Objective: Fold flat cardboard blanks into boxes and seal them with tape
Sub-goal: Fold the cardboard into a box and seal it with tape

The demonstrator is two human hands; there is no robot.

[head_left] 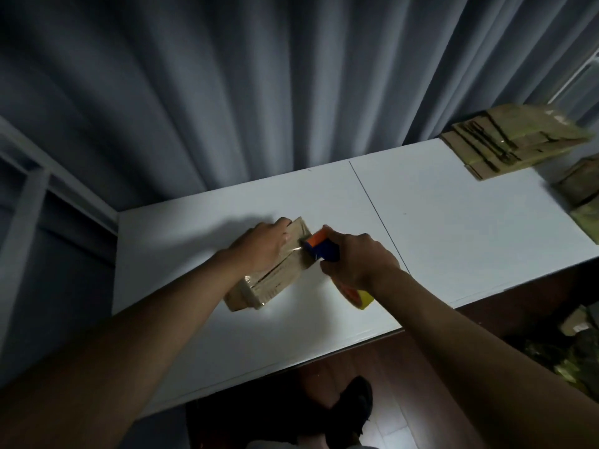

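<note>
I have one folded box (269, 273) lying on the white table (453, 238), a little left of centre. My left hand (264, 246) lies on its top with the fingers hooked over the far edge, pinning the flaps down. My right hand (358, 262) is wrapped around the tape dispenser (322, 247), whose orange and blue head sits at the box's 3 o'clock side, clear tape already glinting along the seam. I judge this box nearly sealed. A stack of flat blanks (515, 140) waits at 1 o'clock, well apart, so plenty remains.
</note>
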